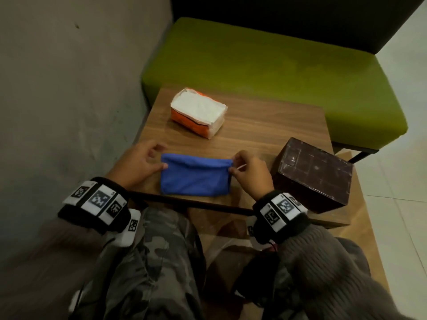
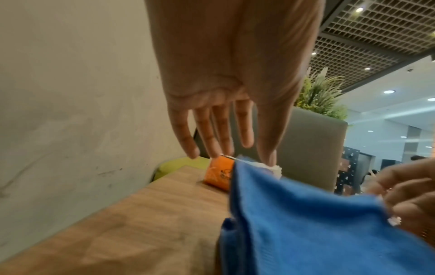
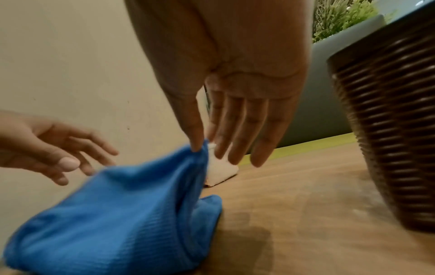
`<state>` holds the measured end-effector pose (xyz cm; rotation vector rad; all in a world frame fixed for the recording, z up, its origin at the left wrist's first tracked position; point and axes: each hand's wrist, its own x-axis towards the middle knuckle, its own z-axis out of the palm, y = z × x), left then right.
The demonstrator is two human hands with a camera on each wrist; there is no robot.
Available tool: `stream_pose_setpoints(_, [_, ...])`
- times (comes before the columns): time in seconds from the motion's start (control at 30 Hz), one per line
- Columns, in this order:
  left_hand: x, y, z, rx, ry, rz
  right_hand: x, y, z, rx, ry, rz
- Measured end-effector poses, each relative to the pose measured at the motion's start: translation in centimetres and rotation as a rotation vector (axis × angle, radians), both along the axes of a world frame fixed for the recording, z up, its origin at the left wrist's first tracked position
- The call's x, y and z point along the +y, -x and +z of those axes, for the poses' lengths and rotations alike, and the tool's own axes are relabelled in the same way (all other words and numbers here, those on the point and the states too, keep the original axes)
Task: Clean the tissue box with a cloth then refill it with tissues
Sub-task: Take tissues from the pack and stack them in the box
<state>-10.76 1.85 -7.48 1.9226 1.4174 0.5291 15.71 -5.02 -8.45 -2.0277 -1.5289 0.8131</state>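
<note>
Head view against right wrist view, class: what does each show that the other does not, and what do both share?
Only the head view shows the green bench, the wrist bands and the whole top of the dark brown tissue box, which stands apart from the cloth. Only the right wrist view shows the box's ribbed side and the plant. Both show the blue cloth on the wooden table, the right hand pinching a corner of it, the left hand with relaxed fingers at its other end, and the tissue pack.
</note>
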Motion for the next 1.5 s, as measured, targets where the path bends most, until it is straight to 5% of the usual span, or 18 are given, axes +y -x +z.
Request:
stream_pose_setpoints(0.17, [-1.2,-3.3,-0.3,0.035,-0.091,-0.085,-1.7,-0.7,1.5,0.065,-0.111,-0.095])
stream_pose_setpoints(0.3, [-2.8,-7.7,-0.3,-0.014,-0.039,-0.187,-5.8,-5.5,5.0,-0.117,-0.227,-0.066])
stream_pose_setpoints(0.47, [-4.3,-14.8,-0.3,0.072,0.033,-0.38,-7.4,-14.3,6.2,-0.418,0.115,-0.085])
stream_pose_setpoints(0.6, [-5.3,-20.0,0.0,0.076,0.057,-0.451,-6.6,-18.1,4.7,-0.411,0.364,-0.02])
stream_pose_setpoints(0.73, [-5.2,-23.1,0.5,0.174,0.037,-0.485,-5.3,-18.6,3.9,-0.448,0.392,0.096])
stream_pose_setpoints(1.03, [-3.0,-21.1,-0.2,0.285,0.082,-0.53,-3.5,-15.2,3.7,-0.429,0.35,0.313])
stream_pose_setpoints(1.5, [-3.0,-19.7,-1.4,0.223,-0.002,-0.488,-1.5,-13.9,5.3,-0.569,0.36,0.497])
